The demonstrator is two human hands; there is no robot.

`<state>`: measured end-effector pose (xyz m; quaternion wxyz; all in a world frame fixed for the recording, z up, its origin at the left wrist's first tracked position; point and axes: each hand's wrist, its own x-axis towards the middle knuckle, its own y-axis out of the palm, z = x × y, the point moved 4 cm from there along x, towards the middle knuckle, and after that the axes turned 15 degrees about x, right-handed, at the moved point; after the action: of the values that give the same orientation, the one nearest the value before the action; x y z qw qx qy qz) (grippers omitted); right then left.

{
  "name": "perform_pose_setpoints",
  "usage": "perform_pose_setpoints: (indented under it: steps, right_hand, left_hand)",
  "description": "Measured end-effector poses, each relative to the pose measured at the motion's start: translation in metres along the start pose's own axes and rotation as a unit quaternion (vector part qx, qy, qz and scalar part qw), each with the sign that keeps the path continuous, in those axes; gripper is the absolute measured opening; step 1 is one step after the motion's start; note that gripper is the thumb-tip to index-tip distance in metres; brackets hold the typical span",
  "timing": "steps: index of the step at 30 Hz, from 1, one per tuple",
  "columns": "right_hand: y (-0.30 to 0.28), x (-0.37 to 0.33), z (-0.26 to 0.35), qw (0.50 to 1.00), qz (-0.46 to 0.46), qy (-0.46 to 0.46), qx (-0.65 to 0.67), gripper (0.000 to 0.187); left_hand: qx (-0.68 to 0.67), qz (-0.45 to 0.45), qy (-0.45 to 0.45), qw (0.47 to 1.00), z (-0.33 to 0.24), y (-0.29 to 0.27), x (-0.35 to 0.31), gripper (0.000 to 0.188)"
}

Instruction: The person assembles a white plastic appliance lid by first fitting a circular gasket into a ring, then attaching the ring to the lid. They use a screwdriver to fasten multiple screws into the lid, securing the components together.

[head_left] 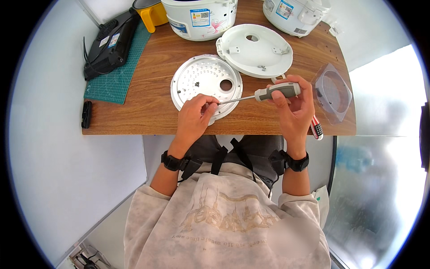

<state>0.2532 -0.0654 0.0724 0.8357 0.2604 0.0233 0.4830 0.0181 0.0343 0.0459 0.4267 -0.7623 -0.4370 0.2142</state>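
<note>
My right hand [295, 103] grips the grey-and-white handle of a screwdriver [278, 91], its shaft pointing left. The fingers of my left hand [195, 114] are pinched together at the screwdriver's tip; whatever sits between them is too small to make out. Beneath that tip lies a round silver metal plate [201, 67] with rows of dimples and one large hole. A few small dark bits [197, 84] rest on the plate. Overlapping it at the back right is a white plastic lid [242, 45] with several small screws [262, 68] on it.
Two white rice cookers [210, 20] stand at the back. A clear plastic tray [332, 92] is on the right, near a red-and-white striped handle [316, 127]. On the left are a green cutting mat [109, 89], a black device [105, 56] and a yellow-handled pot [153, 15].
</note>
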Motion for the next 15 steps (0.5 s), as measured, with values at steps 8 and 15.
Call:
perform_pose_setpoints:
  steps: [8, 15]
  right_hand:
    - [0.004, -0.004, 0.001, 1.000, -0.002, -0.009, 0.030, 0.042]
    - [0.005, -0.010, -0.001, 0.998, 0.013, -0.030, 0.050, 0.045]
  left_hand:
    - [-0.002, -0.015, -0.020, 1.000, 0.007, 0.005, 0.000, 0.016]
    - [-0.099, -0.037, -0.064, 0.992, 0.012, 0.006, -0.002, 0.022]
